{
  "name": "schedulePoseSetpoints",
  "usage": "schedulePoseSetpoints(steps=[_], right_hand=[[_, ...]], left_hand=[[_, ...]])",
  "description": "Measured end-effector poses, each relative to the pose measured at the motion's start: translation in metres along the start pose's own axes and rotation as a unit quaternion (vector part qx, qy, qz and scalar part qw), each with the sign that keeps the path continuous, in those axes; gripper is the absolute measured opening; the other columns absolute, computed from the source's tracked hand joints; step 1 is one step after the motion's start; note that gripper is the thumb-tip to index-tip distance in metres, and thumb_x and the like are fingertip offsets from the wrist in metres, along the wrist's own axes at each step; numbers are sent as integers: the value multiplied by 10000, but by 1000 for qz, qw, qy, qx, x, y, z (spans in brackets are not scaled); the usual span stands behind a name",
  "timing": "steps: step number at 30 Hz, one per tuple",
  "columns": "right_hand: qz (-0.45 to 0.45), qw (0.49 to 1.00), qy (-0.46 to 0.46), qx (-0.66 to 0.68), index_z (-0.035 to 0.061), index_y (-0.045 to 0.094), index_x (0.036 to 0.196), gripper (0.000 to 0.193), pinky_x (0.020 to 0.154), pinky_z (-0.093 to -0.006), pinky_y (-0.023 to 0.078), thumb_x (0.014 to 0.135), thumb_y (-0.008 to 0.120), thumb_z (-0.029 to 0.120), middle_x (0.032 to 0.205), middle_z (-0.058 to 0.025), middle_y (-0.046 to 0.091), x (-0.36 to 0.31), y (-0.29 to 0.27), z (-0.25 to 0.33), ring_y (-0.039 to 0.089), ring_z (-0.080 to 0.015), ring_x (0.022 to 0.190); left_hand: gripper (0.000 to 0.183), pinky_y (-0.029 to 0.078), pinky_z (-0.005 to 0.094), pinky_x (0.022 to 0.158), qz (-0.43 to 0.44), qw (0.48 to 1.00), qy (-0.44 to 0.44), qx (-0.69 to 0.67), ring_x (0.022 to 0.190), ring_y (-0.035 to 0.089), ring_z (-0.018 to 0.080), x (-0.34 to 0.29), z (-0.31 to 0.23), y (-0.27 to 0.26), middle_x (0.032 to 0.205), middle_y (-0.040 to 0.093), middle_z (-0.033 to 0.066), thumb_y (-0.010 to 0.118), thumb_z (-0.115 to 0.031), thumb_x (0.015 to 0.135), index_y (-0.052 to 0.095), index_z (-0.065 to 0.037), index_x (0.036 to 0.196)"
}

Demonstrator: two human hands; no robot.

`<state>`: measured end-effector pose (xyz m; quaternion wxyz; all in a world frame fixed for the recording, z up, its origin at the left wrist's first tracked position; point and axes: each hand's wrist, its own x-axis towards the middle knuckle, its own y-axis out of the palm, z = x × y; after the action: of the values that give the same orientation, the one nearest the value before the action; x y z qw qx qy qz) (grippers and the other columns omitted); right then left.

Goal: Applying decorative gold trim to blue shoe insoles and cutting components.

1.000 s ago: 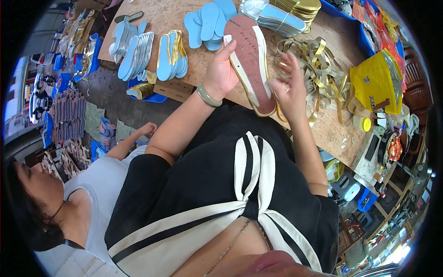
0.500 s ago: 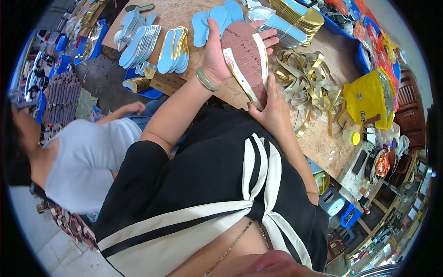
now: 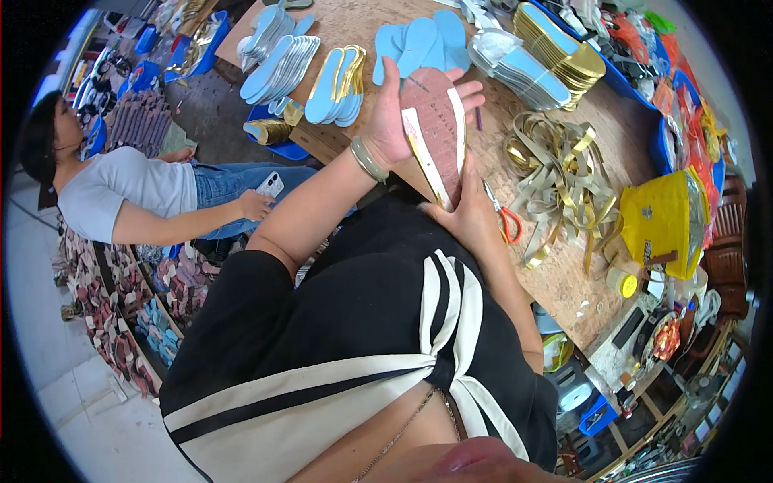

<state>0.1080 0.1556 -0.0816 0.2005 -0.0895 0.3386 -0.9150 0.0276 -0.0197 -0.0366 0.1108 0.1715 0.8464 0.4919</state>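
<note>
Over the near edge of the table I hold up a shoe insole (image 3: pixel 435 105), its reddish-brown face toward me. Handwritten marks run down it, and white strips with gold edging line both long sides. My left hand (image 3: pixel 387 125), with a bangle at the wrist, lies behind its wide end; the thumb stands up on one side and outstretched fingertips show past the other. At the narrow end my right hand (image 3: pixel 471 205) grips the insole between thumb and fingers. Beside the right hand lie orange-handled scissors (image 3: pixel 507 223), partly hidden by it.
On the table (image 3: pixel 555 294) are stacks of blue insoles with silver (image 3: pixel 282 72) and gold (image 3: pixel 336 84) edges. Loose gold straps (image 3: pixel 560 185) are heaped to the right, near a yellow bag (image 3: pixel 664 225) and a yellow-lidded jar (image 3: pixel 622 282). A co-worker (image 3: pixel 153 193) with a phone (image 3: pixel 270 185) stands at left.
The view has shifted, so the table appears further right and the scissors now show. The insole stays in both hands, turned slightly more upright. The co-worker's phone has come into sight.
</note>
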Motion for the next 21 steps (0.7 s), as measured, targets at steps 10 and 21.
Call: schedulePoseSetpoints(steps=[10, 21], right_hand=[[150, 875, 60, 456, -14, 224, 1418, 954, 663, -318, 460, 719, 706, 423, 1061, -140, 523, 10, 8, -11, 540, -241, 814], [223, 502, 90, 831, -35, 341, 1348, 761, 699, -364, 502, 890, 429, 567, 1122, -184, 563, 34, 15, 11, 594, -248, 848]], left_hand=[[958, 305, 467, 1068, -68, 993, 22, -91, 1327, 322, 357, -26, 0, -36, 1437, 308, 230, 367, -755, 790, 285, -13, 1391], [355, 469, 231, 672, -125, 975, -14, 185, 705, 546, 78, -50, 9, -35, 866, 599, 30, 460, -366, 967, 571, -29, 987]])
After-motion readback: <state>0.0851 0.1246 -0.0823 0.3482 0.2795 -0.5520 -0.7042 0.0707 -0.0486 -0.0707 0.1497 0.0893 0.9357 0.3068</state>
